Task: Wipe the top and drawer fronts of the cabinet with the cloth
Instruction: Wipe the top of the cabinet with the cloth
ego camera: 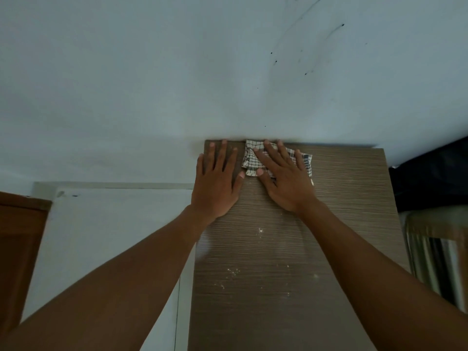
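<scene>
The right hand (283, 178) lies flat, fingers spread wide, pressing the checked cloth (253, 160) onto the cabinet top (342, 198) at its far edge, toward twelve o'clock, against the wall (177, 72). At nine o'clock of it, the left hand (217, 181) rests flat and empty on the bare wood. White specks (233, 272) toward six o'clock suggest wiping has barely begun; the drawer fronts, out of view, remain. The wood-grain surface is otherwise bare. The pale wall carries dark marks.
</scene>
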